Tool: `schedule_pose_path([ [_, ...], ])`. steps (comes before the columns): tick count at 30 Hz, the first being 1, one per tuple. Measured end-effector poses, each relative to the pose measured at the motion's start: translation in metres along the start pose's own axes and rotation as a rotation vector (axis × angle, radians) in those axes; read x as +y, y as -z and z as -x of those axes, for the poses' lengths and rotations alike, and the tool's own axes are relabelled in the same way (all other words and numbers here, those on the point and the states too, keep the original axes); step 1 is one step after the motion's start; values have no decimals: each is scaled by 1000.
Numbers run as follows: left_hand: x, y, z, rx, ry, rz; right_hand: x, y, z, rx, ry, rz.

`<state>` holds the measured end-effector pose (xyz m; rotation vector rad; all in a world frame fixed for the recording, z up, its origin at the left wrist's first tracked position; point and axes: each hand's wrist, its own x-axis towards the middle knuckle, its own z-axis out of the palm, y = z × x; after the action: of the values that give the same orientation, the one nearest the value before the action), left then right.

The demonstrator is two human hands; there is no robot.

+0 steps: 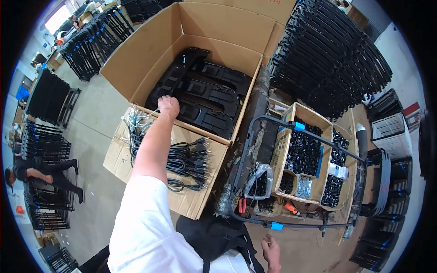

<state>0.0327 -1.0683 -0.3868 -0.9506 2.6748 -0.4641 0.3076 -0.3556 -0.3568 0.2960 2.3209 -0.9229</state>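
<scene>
My left hand (168, 105) reaches over the near wall of a large cardboard box (218, 22), its fingers bent against a black plastic part. What they grip is partly hidden. Several black moulded plastic parts (213, 93) lie in the box, one resting aslant on the others. Under my forearm, bundled black cables (189, 159) with plugs and pale wire ends lie on a cardboard flap (114, 157). My right hand (271, 250) hangs low, its fingers loosely curled and apart, with nothing visible in them. Near it runs a black tubular frame (248, 150) with blue sleeves.
A wooden tray (275, 159) of black fittings and screws stands at right, with a plastic bag (259, 182), red-handled pliers (242, 204) and an orange tool (291, 208) nearby. Stacked black frames (332, 54) rise behind. A person (45, 175) walks at far left.
</scene>
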Motion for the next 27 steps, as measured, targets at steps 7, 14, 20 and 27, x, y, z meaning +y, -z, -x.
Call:
schedule_pose_path([
  [7,-48,89,17,783,-185,243,-69,37,17,-35,110,90],
  [14,-108,254,132,1088,-322,1105,-210,66,-11,351,597,88],
  [20,-91,295,214,795,-691,1467,-336,53,-15,585,1085,408],
  [27,0,275,220,586,-866,1532,-253,-4,-49,145,844,-35],
])
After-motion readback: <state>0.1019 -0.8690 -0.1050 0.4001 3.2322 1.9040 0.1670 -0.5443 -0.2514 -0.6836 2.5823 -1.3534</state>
